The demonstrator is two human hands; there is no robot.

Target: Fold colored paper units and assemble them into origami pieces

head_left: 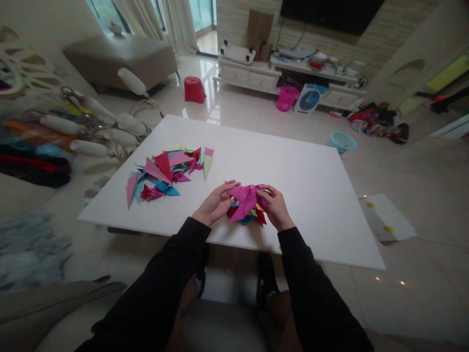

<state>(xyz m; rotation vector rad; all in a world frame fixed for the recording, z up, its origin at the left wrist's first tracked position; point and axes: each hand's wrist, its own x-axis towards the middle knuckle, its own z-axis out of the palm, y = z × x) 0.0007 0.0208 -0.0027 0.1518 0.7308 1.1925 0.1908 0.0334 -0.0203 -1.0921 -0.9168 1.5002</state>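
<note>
A pink folded paper piece (246,199) is held between both hands over the near edge of the white board (308,176). My left hand (216,204) pinches its left side with curled fingers. My right hand (275,207) grips its right side. Under the pink piece lies a small heap of folded papers (249,218) in red, blue and yellow. A loose pile of folded coloured paper triangles (166,172) is spread on the board to the left, apart from both hands.
A white sheet with yellow dots (388,224) lies on the floor at the right. A rack with white handles and scissors (91,128) stands at the left. Farther back stand a red stool (194,90), pink basket (287,98), blue basket (341,142) and TV cabinet (252,73).
</note>
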